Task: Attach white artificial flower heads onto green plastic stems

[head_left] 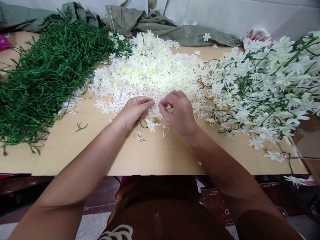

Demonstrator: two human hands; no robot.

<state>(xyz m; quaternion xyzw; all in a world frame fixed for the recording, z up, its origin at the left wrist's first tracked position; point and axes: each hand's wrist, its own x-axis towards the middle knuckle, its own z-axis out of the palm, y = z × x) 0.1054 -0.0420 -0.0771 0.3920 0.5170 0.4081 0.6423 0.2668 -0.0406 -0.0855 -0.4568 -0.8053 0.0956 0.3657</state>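
My left hand (135, 111) is closed in a pinch on a thin green stem (146, 100), whose lower part curls out below the hand with a white flower on it. My right hand (178, 111) is closed beside it, fingertips pinching a small white flower head (169, 107). Both hands meet at the near edge of a big heap of loose white artificial flower heads (150, 70) on the wooden table (150, 156).
A tangled pile of green plastic stems (47, 73) fills the left of the table. Finished stems with white flowers (265, 86) lie heaped on the right. Grey-green cloth (160, 26) is bunched along the back wall. A few loose petals (140, 135) lie near my hands.
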